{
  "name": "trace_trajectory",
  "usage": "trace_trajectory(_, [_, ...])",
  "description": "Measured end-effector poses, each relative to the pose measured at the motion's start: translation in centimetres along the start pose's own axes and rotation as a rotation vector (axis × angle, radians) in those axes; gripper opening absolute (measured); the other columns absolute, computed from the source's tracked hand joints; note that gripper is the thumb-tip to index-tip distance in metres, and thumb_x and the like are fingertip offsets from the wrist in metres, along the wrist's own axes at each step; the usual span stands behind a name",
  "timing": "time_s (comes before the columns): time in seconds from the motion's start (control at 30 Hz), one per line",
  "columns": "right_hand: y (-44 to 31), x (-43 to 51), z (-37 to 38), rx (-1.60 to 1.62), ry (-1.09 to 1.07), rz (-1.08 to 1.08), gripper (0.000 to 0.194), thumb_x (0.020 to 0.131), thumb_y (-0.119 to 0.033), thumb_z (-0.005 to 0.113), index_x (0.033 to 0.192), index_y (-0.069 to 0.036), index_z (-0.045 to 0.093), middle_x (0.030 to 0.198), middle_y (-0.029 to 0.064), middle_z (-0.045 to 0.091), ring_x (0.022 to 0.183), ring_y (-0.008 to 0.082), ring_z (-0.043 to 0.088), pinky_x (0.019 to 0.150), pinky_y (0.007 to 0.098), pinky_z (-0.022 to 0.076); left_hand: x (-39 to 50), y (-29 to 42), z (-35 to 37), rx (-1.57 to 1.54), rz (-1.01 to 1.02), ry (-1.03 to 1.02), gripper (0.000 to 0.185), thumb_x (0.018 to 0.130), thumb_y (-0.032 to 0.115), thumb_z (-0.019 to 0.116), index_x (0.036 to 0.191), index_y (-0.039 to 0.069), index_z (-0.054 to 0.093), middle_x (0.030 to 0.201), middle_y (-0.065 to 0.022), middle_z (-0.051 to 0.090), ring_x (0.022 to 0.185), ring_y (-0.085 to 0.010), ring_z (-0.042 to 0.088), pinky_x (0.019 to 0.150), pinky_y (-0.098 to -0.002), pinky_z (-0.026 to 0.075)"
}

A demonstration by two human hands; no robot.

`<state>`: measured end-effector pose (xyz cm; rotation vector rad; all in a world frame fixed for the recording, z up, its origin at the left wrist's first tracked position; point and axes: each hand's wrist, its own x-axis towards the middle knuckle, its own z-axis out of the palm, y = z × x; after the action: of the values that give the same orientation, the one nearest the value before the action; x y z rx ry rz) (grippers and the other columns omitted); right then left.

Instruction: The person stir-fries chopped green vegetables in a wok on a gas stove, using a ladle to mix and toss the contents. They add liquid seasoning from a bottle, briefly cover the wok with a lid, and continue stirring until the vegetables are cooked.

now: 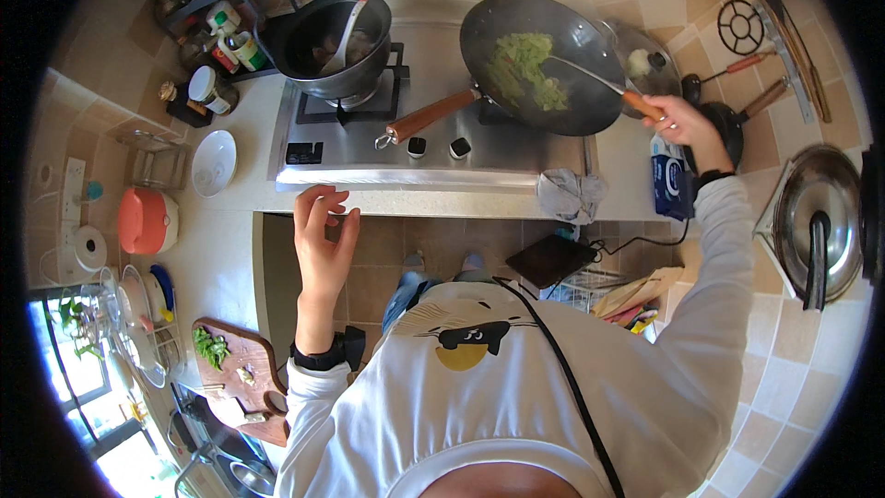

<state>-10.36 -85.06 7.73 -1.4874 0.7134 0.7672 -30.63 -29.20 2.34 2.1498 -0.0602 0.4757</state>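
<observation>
My right hand (681,126) grips the wooden handle of a metal spatula (588,72), whose far end rests among chopped green vegetables (525,66). They lie in a dark wok (594,107) on the right side of the gas stove (429,104), and its wooden handle (435,114) points towards the front left. Bent and apart, the fingers of my left hand (323,235) hold nothing, just before the counter's front edge. A dark pot (332,83) sits on the left burner, with a white ladle (349,31) leaning in dark contents.
Left of the stove are a white bowl (214,162), a lidded jar (213,90) and a rack of bottles (235,48). A wooden cutting board (259,360) bears chopped greens and a cleaver (231,411). A glass lid (643,72) leans behind the wok; a blue pack (669,183) stands right.
</observation>
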Motion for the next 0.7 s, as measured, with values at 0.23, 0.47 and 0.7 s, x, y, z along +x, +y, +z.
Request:
trace_trajectory(0.23, [2.9,-3.3,6.6,-0.962,0.174,-0.825,0.039,0.086,-0.013,0.058,0.124,-0.004,0.053,0.094,0.0147,0.064,0.07,0.0168,0.059,0.064,0.0263,0.047,0.2,0.4,0.1,0.027,0.016,-0.032,0.022,0.077,0.001,0.065,0.098,0.002,0.06,0.107,-0.0089,0.052,0.077,-0.0146,0.056,0.064,-0.0254,0.046])
trace_trajectory(0.47, [4.0,-17.6,7.5,-1.301,0.267,-0.777,0.038,0.08,-0.007,0.061,0.117,0.0,0.056,0.099,0.0193,0.064,0.086,0.0275,0.064,0.077,0.032,0.0476,1.1,-0.2,1.6,-0.019,0.049,-0.09,0.022,0.077,0.001,0.066,0.097,0.003,0.061,0.108,-0.0088,0.052,0.076,-0.0141,0.056,0.064,-0.0261,0.046])
trace_trajectory(0.7, [4.2,-9.0,12.6,-1.238,0.412,-0.737,0.028,0.085,-0.016,0.057,0.11,-0.004,0.059,0.086,0.0192,0.063,0.079,0.0271,0.063,0.07,0.0361,0.0468,1.6,0.0,2.1,-0.035,0.12,-0.113,0.022,0.076,0.002,0.067,0.097,0.003,0.061,0.108,-0.0086,0.052,0.075,-0.0143,0.055,0.065,-0.0263,0.046])
